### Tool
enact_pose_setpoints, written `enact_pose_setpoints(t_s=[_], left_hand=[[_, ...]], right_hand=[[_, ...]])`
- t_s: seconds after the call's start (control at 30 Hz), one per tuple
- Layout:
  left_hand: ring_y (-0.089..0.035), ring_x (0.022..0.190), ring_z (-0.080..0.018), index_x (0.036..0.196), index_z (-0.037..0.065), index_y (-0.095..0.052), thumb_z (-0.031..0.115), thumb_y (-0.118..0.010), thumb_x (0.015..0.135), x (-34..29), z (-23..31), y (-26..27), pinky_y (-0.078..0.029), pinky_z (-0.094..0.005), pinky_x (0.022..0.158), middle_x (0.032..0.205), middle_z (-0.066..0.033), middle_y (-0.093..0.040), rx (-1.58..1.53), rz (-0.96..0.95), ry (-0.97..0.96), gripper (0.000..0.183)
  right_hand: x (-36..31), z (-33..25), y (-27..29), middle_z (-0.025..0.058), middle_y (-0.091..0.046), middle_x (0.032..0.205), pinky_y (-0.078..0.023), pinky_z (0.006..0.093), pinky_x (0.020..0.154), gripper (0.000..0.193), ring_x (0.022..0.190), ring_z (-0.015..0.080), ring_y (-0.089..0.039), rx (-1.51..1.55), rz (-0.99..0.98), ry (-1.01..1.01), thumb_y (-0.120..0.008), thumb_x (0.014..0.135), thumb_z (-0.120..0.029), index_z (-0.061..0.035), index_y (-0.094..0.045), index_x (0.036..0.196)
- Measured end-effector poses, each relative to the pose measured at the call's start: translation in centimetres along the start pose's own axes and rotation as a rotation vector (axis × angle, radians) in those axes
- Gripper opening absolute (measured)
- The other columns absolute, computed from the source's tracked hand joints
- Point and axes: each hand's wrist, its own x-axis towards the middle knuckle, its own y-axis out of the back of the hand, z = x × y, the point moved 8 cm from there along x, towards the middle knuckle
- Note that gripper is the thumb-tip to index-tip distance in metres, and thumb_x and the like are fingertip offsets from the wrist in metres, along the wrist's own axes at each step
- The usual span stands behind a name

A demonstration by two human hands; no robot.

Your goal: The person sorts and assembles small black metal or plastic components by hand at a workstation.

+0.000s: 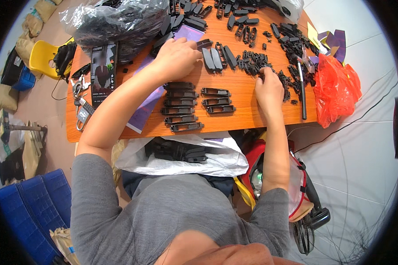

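Observation:
My left hand [177,57] reaches over the far middle of the wooden table [137,123], its fingers curled round one end of a black plastic part [204,43]. My right hand [269,90] is at the near edge of a heap of small black plastic pieces [252,62]. Its thumb and fingers are pinched together; what lies between them is too small to tell. Two columns of slim black plastic frames [180,102] lie between my forearms, the left column longer. Beyond them, flat black covers [212,59] lie side by side.
A phone [103,73] and keys with a padlock [83,114] lie at left, by a plastic bag of black parts [119,26]. On the right are a pen [301,90] and a red bag [336,90]. An open white bag [225,157] of black parts is at my lap.

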Motion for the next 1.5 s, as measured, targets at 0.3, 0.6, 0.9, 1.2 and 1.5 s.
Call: enact_pose_setpoints(t_s=[0.3,0.6,0.9,1.2,1.5], left_hand=[[-0.058,0.102,-0.0203,0.104,0.016,-0.071,0.02,-0.068,0.081,2.0,2.1,0.4,-0.045,-0.036,0.086,0.102,-0.0007,-0.065,0.032,0.154,-0.225,0.023],[-0.062,0.096,-0.028,0.103,0.011,-0.073,0.029,-0.069,0.082,0.5,2.3,-0.6,-0.048,-0.0403,0.087,0.094,-0.0088,-0.069,-0.326,-0.116,-0.139,0.028],[-0.062,0.094,-0.0297,0.097,0.009,-0.073,0.026,-0.074,0.076,-0.5,1.8,-1.4,-0.048,-0.0405,0.086,0.091,-0.0106,-0.068,-0.348,-0.147,-0.151,0.027],[-0.062,0.094,-0.0274,0.095,0.011,-0.074,0.028,-0.075,0.073,-0.3,2.1,-1.5,-0.048,-0.0404,0.083,0.089,-0.007,-0.068,-0.286,-0.118,-0.191,0.027],[-0.065,0.093,-0.0286,0.093,0.015,-0.075,0.037,-0.067,0.082,-0.9,3.7,-1.1,-0.05,-0.0413,0.079,0.083,-0.0073,-0.069,-0.31,-0.068,-0.271,0.026]], right_hand=[[-3.7,-0.1,-1.8,0.0121,-0.066,0.083,-0.051,0.0329,0.066,0.012,0.073,0.0225,-0.065,0.523,0.144,0.133,-0.068,0.082,-0.011,-0.0013,-0.068,0.089],[-2.6,-6.7,0.5,0.0124,-0.069,0.092,-0.053,0.0354,0.077,0.011,0.083,0.0287,-0.065,0.81,0.127,0.465,-0.066,0.078,0.002,-0.0009,-0.069,0.088],[-2.1,-9.7,-0.2,0.0106,-0.067,0.089,-0.052,0.0385,0.079,0.01,0.088,0.0303,-0.064,0.567,0.016,0.663,-0.067,0.076,0.001,-0.0014,-0.066,0.085],[0.7,-12.0,-2.0,0.0158,-0.068,0.09,-0.051,0.0432,0.078,0.013,0.09,0.0339,-0.066,0.194,-0.333,0.434,-0.067,0.082,-0.016,-0.004,-0.067,0.088],[0.7,-2.5,-0.4,0.0124,-0.069,0.085,-0.052,0.0347,0.07,0.014,0.078,0.0259,-0.066,0.834,-0.071,-0.054,-0.066,0.087,-0.015,-0.0031,-0.069,0.092]])
